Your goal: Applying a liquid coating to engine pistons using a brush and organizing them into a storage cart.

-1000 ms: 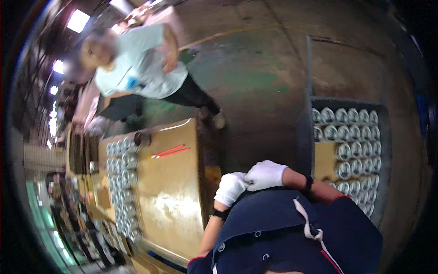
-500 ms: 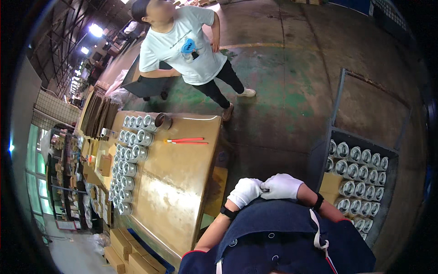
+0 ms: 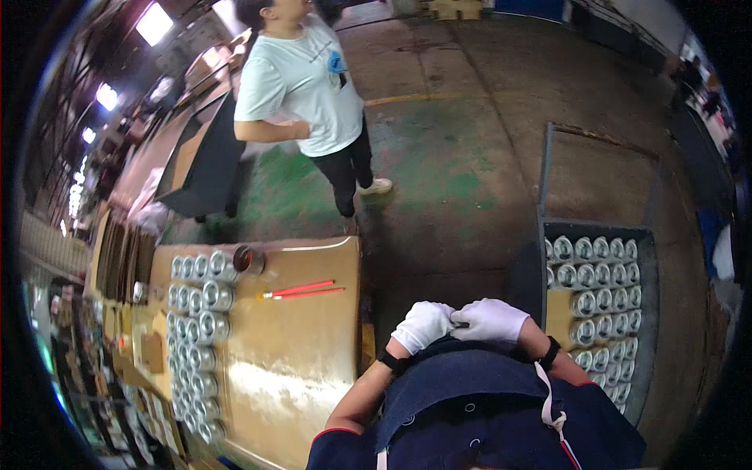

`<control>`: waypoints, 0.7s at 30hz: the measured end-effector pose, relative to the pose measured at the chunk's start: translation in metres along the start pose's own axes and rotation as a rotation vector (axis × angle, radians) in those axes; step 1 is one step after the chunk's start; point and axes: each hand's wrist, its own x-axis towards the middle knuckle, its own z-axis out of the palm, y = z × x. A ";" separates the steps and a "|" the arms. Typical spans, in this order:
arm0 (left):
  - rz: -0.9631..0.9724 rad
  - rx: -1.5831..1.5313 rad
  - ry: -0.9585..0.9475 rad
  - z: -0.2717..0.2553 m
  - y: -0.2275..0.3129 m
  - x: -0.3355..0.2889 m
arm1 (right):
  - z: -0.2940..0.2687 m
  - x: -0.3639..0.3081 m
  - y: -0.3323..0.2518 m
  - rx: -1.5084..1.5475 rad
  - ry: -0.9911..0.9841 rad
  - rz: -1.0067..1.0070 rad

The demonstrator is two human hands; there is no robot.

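Note:
My left hand (image 3: 425, 326) and my right hand (image 3: 490, 319) meet in front of my chest, both in white gloves. Their fingers are bent and pressed together where the fingertips touch. A small dark spot shows between them, but what they pinch, if anything, is hidden. Dark bands circle both wrists. Below the hands lies the dark blue apron (image 3: 462, 384) that I wear, with a pale strap. Nearest on my left is a tan-topped table (image 3: 305, 345), apart from the hands.
Rows of silvery metal cylinders (image 3: 202, 359) line the table's left side, near a brown cup (image 3: 249, 260) and two red-handled brushes (image 3: 309, 287). At right, a grey metal bin (image 3: 644, 345) holds more such parts. A person (image 3: 301, 94) in a white shirt stands beyond the table, near a dark cart (image 3: 205, 160).
My view has swung, so the table and bin sit differently in it. My hands stay together at my chest. The other person has turned, one forearm now bent at the waist.

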 end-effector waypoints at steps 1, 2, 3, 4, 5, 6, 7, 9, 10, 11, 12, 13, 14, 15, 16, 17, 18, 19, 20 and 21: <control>0.081 -0.013 -0.029 -0.010 0.003 0.012 | -0.003 -0.003 0.000 0.009 0.028 0.043; 0.178 -0.072 -0.014 -0.018 0.009 0.025 | -0.006 -0.013 0.001 0.035 0.079 0.097; 0.258 -0.080 -0.057 -0.022 0.009 0.035 | -0.008 -0.023 0.004 0.064 0.138 0.157; 0.289 -0.057 -0.031 -0.026 0.009 0.046 | -0.012 -0.032 0.004 0.115 0.139 0.221; 0.311 -0.037 -0.004 -0.029 0.009 0.056 | -0.011 -0.041 0.008 0.156 0.201 0.237; 0.341 -0.019 -0.034 -0.030 0.009 0.069 | -0.017 -0.050 0.010 0.215 0.210 0.309; 0.364 0.002 -0.059 -0.029 0.009 0.083 | -0.023 -0.061 0.016 0.277 0.216 0.370; 0.453 0.045 0.057 -0.023 0.009 0.109 | -0.018 -0.088 0.045 0.275 0.315 0.460; 0.475 0.069 0.068 -0.018 0.008 0.123 | -0.015 -0.101 0.061 0.299 0.357 0.516; 0.491 0.095 0.081 -0.014 0.007 0.137 | -0.010 -0.112 0.079 0.322 0.394 0.564; 0.538 0.088 0.136 -0.007 0.007 0.145 | 0.005 -0.124 0.099 0.388 0.464 0.614; 0.555 0.092 0.077 -0.012 0.021 0.161 | 0.023 -0.137 0.128 0.450 0.529 0.662; 0.542 0.141 0.022 -0.011 0.028 0.175 | 0.037 -0.147 0.155 0.470 0.573 0.717; 0.523 0.193 -0.033 -0.008 0.032 0.186 | 0.051 -0.153 0.178 0.492 0.613 0.766; 0.533 0.202 -0.038 -0.005 0.039 0.198 | 0.065 -0.156 0.199 0.500 0.625 0.766; 0.506 0.233 -0.150 0.000 0.046 0.213 | 0.079 -0.157 0.219 0.449 0.602 0.881; 0.471 0.270 -0.254 0.005 0.053 0.227 | 0.091 -0.159 0.239 0.394 0.575 0.987; 0.512 0.210 -0.272 0.016 0.051 0.239 | 0.106 -0.160 0.256 0.451 0.632 0.932; 0.517 0.272 -0.355 0.021 0.062 0.253 | 0.123 -0.156 0.275 0.479 0.608 0.945; 0.519 0.332 -0.440 0.027 0.074 0.265 | 0.130 -0.152 0.285 0.510 0.580 0.959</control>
